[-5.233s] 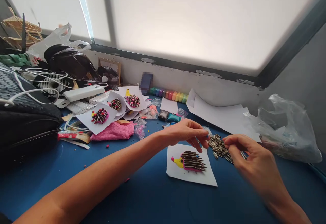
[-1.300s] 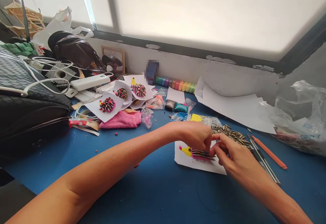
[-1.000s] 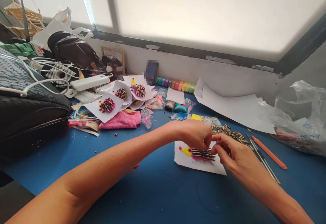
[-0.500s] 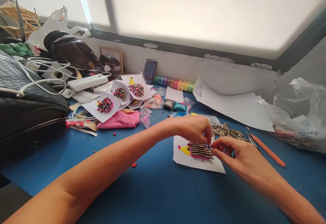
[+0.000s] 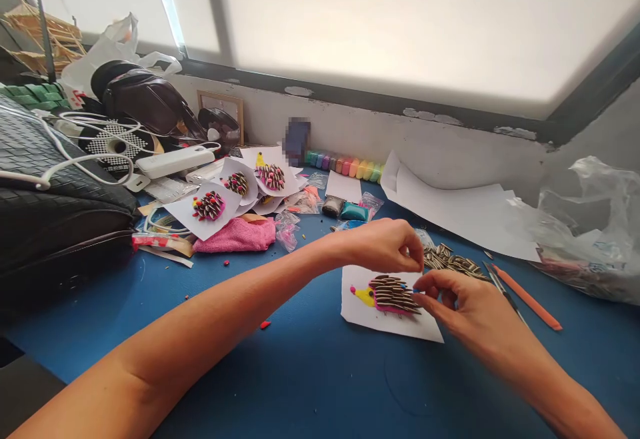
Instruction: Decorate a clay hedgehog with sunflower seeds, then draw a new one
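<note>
A hedgehog figure point(image 5: 393, 294) with a yellow clay head, pink body and striped sunflower-seed spines lies on a white sheet of paper point(image 5: 360, 318). A small blue clay dot sits among its spines. At the hedgehog's rear, my right hand point(image 5: 467, 299) pinches a small bit of blue clay point(image 5: 416, 290) between thumb and index finger. My left hand point(image 5: 393, 246) hangs just above the back of the figure, fingers curled down and closed. Whether anything is between those fingertips is hidden. Behind both hands lies a pile of sunflower seeds point(image 5: 453, 262).
Right of the seeds lie an orange clay tool point(image 5: 530, 298) and a thin metal tool point(image 5: 505, 289). Several finished hedgehogs point(image 5: 209, 206) on paper rest beside a pink towel point(image 5: 237, 234). A black bag point(image 5: 60, 226) stands left, a plastic bag point(image 5: 595, 226) right.
My left hand has risen slightly away from the hedgehog, uncovering a blue dot among the seeds. My right hand stays close to the rear, still pinching blue clay.
</note>
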Demonstrator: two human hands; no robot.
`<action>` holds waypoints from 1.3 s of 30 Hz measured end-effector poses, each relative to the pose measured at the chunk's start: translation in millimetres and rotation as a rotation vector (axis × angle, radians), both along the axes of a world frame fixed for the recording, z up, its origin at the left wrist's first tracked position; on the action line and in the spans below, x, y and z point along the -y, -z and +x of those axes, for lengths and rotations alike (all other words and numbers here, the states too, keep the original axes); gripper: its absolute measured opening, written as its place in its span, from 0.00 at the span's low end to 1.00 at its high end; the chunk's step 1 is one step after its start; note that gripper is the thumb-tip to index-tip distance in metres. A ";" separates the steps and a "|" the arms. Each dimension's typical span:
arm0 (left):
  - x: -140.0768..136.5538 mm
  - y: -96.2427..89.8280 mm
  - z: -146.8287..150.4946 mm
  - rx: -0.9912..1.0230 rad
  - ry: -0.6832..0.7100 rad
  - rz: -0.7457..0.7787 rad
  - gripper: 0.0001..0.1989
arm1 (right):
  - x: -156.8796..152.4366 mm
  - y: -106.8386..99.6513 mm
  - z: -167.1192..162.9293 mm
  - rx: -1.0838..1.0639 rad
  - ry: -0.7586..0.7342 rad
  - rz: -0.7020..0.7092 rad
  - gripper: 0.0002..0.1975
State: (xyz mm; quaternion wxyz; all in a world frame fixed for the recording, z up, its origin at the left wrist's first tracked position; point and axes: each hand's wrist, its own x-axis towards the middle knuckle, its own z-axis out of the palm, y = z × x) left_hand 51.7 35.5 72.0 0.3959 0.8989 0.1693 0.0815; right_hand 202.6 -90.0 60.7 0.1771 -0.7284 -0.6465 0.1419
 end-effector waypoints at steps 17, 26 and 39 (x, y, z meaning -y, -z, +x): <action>3.1 12.6 8.8 0.303 -0.085 -0.888 0.07 | 0.4 -8.0 1.3 -0.179 0.168 0.352 0.30; 58.7 8.8 33.5 0.307 -0.069 -1.137 0.07 | 1.6 1.8 13.2 0.058 0.096 0.532 0.31; 67.9 8.2 31.5 0.511 -0.035 -1.654 0.40 | 10.9 23.0 -40.1 0.165 -0.245 0.676 0.37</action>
